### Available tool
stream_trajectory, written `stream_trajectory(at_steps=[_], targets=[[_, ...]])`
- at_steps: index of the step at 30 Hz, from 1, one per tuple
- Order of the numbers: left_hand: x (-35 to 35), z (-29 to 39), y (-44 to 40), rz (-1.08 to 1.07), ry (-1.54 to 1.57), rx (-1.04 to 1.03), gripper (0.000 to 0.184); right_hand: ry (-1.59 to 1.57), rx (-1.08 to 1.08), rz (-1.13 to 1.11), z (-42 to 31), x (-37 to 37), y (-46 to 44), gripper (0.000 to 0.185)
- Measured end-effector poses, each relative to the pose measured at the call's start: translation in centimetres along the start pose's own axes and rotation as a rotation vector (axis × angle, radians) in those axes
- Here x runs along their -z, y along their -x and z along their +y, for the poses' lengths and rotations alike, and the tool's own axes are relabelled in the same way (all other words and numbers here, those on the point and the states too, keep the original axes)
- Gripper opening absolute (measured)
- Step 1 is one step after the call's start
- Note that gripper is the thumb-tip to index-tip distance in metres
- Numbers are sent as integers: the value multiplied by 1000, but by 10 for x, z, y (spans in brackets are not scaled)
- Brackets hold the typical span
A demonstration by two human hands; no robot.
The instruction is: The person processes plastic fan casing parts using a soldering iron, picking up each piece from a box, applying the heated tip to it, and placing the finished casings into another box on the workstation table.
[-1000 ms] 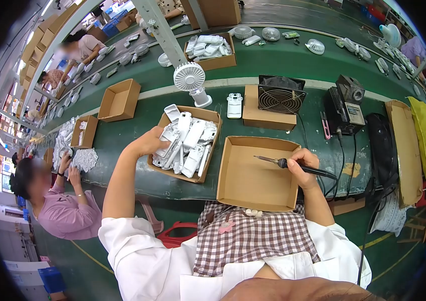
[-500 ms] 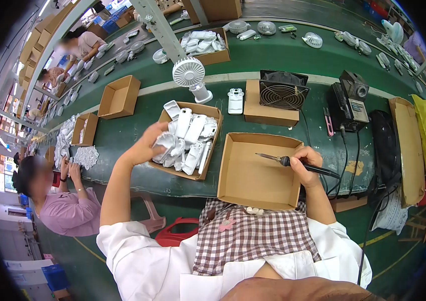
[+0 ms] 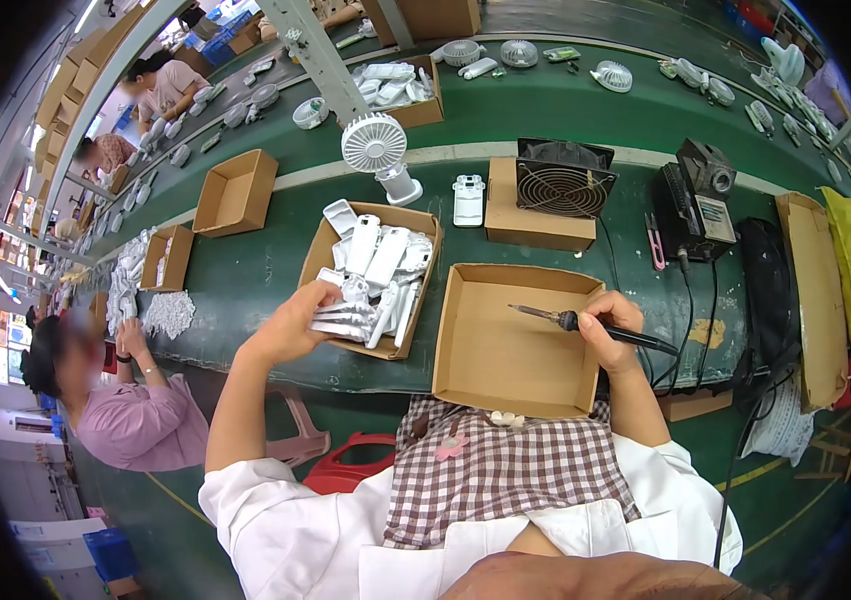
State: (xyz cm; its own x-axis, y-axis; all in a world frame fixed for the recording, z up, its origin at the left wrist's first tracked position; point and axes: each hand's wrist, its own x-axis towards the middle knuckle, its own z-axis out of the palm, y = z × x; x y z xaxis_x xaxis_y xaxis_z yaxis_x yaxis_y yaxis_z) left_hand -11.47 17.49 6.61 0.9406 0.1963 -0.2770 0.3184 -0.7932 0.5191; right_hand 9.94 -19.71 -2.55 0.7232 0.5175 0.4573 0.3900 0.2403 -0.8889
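Observation:
My left hand point(image 3: 295, 322) is closed on white plastic parts point(image 3: 343, 318) at the lower left corner of a cardboard box point(image 3: 428, 220) full of white casings point(image 3: 385, 258). In my right hand point(image 3: 612, 330) is a soldering iron point(image 3: 570, 321), its tip pointing left above an open cardboard tray point(image 3: 515, 384) with nothing inside. A white handheld fan point(image 3: 374, 143) stands behind the full box. One white casing point(image 3: 467, 201) lies on the green bench to the right of the fan.
A black fan unit point(image 3: 563, 190) rests on a cardboard box. Right of it are pink-handled tweezers point(image 3: 656, 243) and a soldering station point(image 3: 700, 212). An empty box point(image 3: 235, 193) stands at the left. A co-worker point(image 3: 125, 400) sits left. Behind runs a conveyor point(image 3: 505, 112) carrying fan parts.
My left hand has moved down toward the box's lower left corner with the white parts. The right hand with the iron has hardly moved. On the conveyor, parts have shifted left.

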Motion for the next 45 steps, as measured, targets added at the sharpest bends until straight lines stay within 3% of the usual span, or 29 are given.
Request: stream_trajectory(at_steps=[4, 8, 10, 20, 25, 29, 40, 44, 45], targets=[[-1, 4, 0, 1, -163, -102, 44, 3, 9, 3, 1, 0, 0, 15], [10, 14, -4, 32, -157, 51, 34, -10, 5, 7, 0, 0, 0, 15], [15, 20, -8, -26, -240, 244, 37, -20, -6, 4, 0, 0, 0, 15], [-6, 24, -16, -77, -309, 293, 53, -6, -8, -3, 0, 1, 0, 15], [-5, 45, -14, -84, -322, 480, 54, -24, -20, -4, -2, 0, 0, 15], [-8, 35, -17, -118, -318, 442, 53, -17, -11, -5, -2, 0, -1, 15], [-42, 33, -4, 264, -291, 111, 39, -23, -12, 2, 0, 0, -3, 15], [-35, 47, -1, 226, -297, 136, 37, -13, -3, -15, 0, 1, -3, 14], [-25, 53, 0, 225, -132, 176, 38, -3, -3, -21, 0, 2, -3, 14]])
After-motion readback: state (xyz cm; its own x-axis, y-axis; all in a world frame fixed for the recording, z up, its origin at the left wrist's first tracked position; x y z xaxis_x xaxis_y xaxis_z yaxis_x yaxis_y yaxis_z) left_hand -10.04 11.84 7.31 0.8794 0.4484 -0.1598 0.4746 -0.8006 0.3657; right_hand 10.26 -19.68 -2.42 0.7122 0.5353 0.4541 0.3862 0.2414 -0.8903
